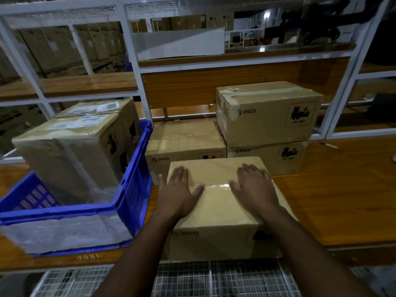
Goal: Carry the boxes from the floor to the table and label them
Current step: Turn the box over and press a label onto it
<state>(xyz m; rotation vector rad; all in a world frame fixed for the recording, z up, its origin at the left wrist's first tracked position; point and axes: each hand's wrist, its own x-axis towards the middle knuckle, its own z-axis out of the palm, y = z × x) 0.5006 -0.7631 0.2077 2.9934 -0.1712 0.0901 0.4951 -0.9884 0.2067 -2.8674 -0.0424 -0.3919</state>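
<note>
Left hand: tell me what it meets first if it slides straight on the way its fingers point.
Probably the lower PICO box just behind; the left hand lies flat on the front box, fingers pointing away. Depth is unclear.

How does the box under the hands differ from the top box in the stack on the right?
The box under the hands sits directly on the wooden table at its near edge; the top stacked box rests on another carton, further back.
The left hand and right hand lie flat on the near box; nothing touches the stacked one.
The stacked box's tape is peeling at one corner; the near box's lies smooth.
Both are brown PICO cartons.
</note>
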